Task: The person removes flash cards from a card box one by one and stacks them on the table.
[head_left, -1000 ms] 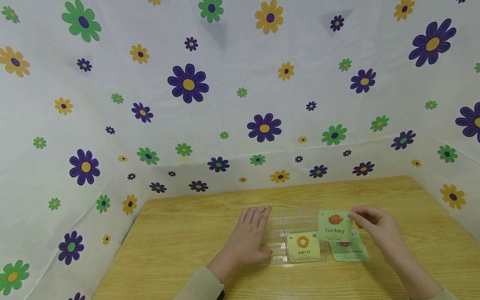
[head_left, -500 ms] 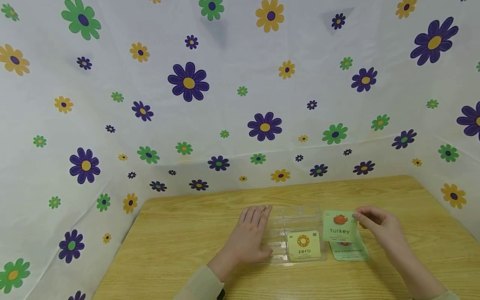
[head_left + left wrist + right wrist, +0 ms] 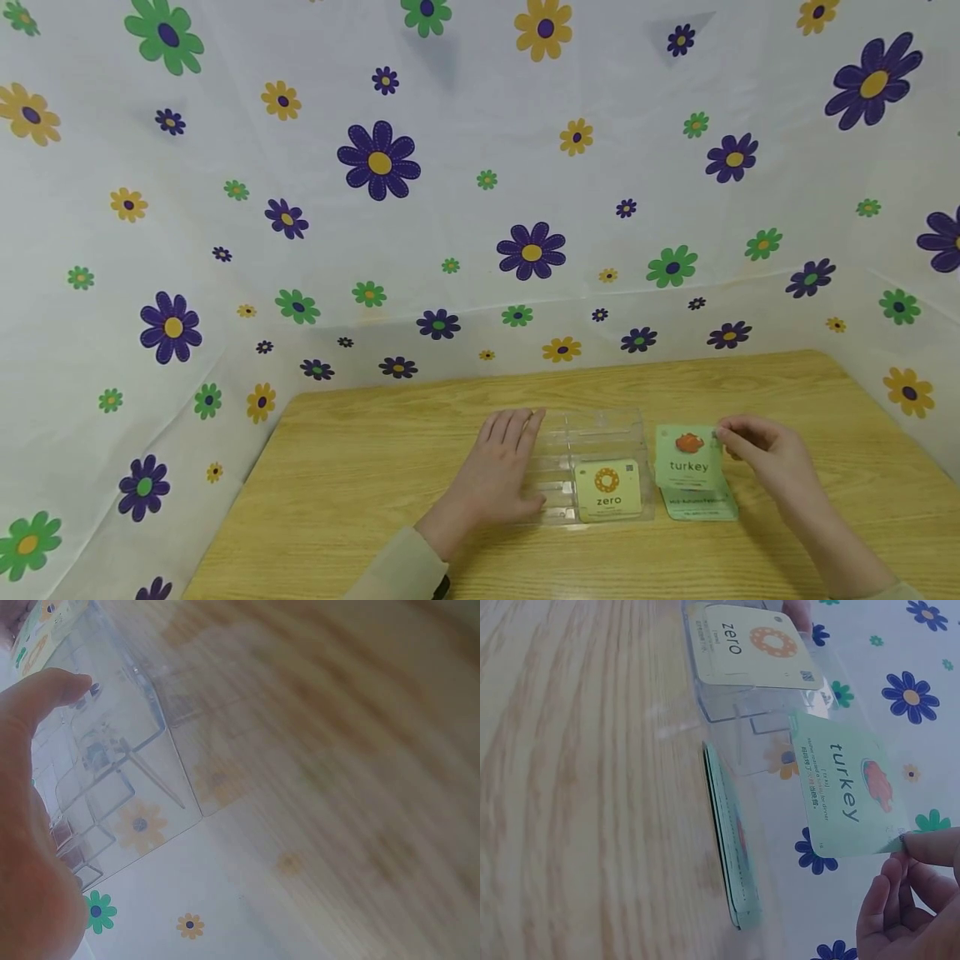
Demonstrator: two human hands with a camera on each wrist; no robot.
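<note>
My right hand (image 3: 768,458) pinches the upper right corner of a green card (image 3: 688,458) printed "turkey". In the right wrist view this card (image 3: 847,787) hangs raised off the table. Beneath it in the head view lies a small stack of green cards (image 3: 701,505), its upper part covered. A clear plastic card holder (image 3: 606,427) with stepped slots stands to the left, and a yellow "zero" card (image 3: 609,492) sits at its front. My left hand (image 3: 498,471) rests on the holder's left part with fingers extended. Its thumb (image 3: 64,686) touches the clear plastic.
The wooden table (image 3: 390,467) extends around the holder and the cards. A white cloth (image 3: 450,208) with printed flowers encloses the back and sides of the table.
My right hand has moved the turkey card to the right and slightly down, away from the holder and over the green stack. My left hand stays in place.
</note>
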